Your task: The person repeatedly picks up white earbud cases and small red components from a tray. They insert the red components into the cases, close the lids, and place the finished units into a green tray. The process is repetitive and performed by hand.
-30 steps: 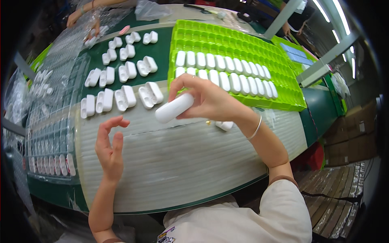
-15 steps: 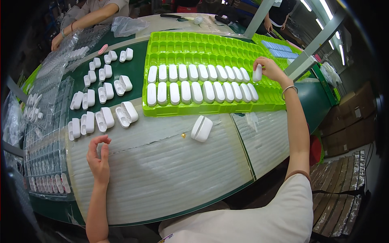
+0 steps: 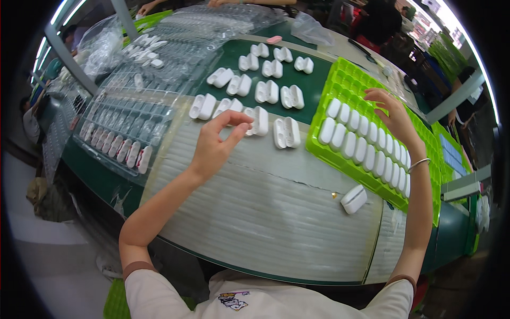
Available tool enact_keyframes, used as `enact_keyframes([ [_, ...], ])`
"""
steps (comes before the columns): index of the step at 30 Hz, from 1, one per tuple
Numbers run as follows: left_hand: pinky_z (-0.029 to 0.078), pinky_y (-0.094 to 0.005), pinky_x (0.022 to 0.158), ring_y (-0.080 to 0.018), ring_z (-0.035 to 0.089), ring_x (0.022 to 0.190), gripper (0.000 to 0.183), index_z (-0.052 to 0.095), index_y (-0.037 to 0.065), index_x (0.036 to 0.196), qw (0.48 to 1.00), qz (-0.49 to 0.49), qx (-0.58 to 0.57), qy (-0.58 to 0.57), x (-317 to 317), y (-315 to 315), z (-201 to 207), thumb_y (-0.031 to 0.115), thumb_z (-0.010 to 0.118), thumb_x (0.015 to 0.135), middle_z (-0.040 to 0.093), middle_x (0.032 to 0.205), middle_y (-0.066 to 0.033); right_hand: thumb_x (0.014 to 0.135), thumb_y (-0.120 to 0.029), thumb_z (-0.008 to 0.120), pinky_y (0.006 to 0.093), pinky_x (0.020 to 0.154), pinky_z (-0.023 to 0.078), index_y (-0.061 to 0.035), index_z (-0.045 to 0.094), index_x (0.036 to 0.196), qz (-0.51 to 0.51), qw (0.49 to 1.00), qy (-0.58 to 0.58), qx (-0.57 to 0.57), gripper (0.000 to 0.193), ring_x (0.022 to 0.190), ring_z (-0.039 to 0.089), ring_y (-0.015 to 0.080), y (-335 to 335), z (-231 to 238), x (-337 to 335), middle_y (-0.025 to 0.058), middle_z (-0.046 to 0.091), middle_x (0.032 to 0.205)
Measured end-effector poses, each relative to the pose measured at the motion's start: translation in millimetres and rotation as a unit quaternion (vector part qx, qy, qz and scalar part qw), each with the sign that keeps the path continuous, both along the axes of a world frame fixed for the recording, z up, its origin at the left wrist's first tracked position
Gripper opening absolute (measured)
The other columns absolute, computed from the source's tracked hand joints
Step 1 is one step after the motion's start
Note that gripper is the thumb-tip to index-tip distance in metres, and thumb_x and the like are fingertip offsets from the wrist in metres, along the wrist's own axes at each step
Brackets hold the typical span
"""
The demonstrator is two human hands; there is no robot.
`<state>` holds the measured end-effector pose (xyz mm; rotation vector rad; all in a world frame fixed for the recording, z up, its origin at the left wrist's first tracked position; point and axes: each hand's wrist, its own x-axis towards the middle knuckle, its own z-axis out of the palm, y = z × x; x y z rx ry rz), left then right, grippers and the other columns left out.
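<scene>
My left hand [image 3: 215, 143] reaches over the front row of white earbud charging cases, fingers curved, thumb apart from them. Its fingertips overlap an open case [image 3: 260, 121] in view; whether they touch it I cannot tell. Beside that stands another open case [image 3: 287, 133], and more lie with raised lids in rows behind. My right hand [image 3: 392, 114] hovers over the lime-green tray [image 3: 340, 162], fingers spread and holding nothing. Two rows of closed white cases fill part of the tray, partly hidden by my right forearm. One case [image 3: 354, 199] lies alone before the tray.
To the left, clear plastic trays [image 3: 114, 127] hold small white parts. A crumpled clear bag [image 3: 312, 29] and a pink piece [image 3: 274, 40] lie at the back. Near the lone case is a small gold-coloured bit [image 3: 334, 195]. A metal post [image 3: 457, 95] stands at right. Other people work beyond.
My view has swung left. The right hand has let go of a white case at the tray and lifted open. The left hand has moved forward to the open cases.
</scene>
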<state>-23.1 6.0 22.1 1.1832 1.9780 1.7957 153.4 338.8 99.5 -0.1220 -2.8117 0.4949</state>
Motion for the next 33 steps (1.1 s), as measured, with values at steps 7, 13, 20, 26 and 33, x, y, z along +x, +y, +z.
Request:
enact_keyframes([
  [7,0.043,-0.0249,0.078,-0.0116,0.058,0.089,0.018,0.061,0.005,0.098,0.982,0.069,-0.095,0.15,-100.5,-40.6,32.1,0.016,0.058,0.084,0.064,0.092,-0.0034,0.07,0.005,0.063,0.0345,0.08,0.047,-0.0067,0.051,0.097,0.061,0.975,-0.212,-0.017,0.032,0.092,0.058,0.0235,-17.5,-49.7,-130.8,0.0108,0.054,0.103],
  [13,0.048,-0.0354,0.078,-0.0223,0.063,0.088,0.033,0.064,0.007,0.097,0.843,0.373,-0.317,0.223,-312.7,-136.8,0.7,0.032,0.064,0.076,0.066,0.093,-0.0104,0.068,0.0,0.068,0.0323,0.074,0.048,-0.0051,0.051,0.083,0.084,0.973,-0.206,-0.064,0.023,0.084,0.059,0.0218,-30.0,-60.9,-152.3,0.009,0.054,0.09],
  [20,0.045,-0.0365,0.085,-0.031,0.056,0.106,0.05,0.066,0.004,0.096,0.793,0.411,-0.444,0.067,-360.7,-89.6,-21.8,0.044,0.064,0.066,0.06,0.108,-0.0198,0.067,-0.005,0.071,0.0326,0.077,0.045,-0.0044,0.056,0.08,0.056,0.98,-0.191,-0.002,0.02,0.083,0.055,0.0228,-29.7,-61.9,-144.6,0.0092,0.056,0.086],
  [26,0.047,-0.0394,0.079,-0.0303,0.062,0.09,0.04,0.067,0.006,0.09,0.845,0.431,-0.31,0.062,-414.1,-129.8,-23.3,0.04,0.056,0.072,0.066,0.091,-0.0166,0.068,0.0,0.068,0.0285,0.074,0.048,-0.0018,0.053,0.078,-0.069,0.977,-0.114,-0.168,0.018,0.079,0.058,0.0154,-51.4,-53.4,-110.2,0.0071,0.059,0.082],
  [33,0.048,-0.0389,0.075,-0.0284,0.063,0.087,0.028,0.069,0.012,0.085,0.826,0.421,-0.339,0.159,-415.3,-141.0,-31.7,0.035,0.058,0.074,0.067,0.088,-0.0116,0.07,0.004,0.066,0.0222,0.071,0.046,-0.0025,0.052,0.077,-0.11,0.916,-0.054,-0.382,0.018,0.077,0.053,0.0073,-127.8,-35.5,-47.6,0.0015,0.056,0.082],
])
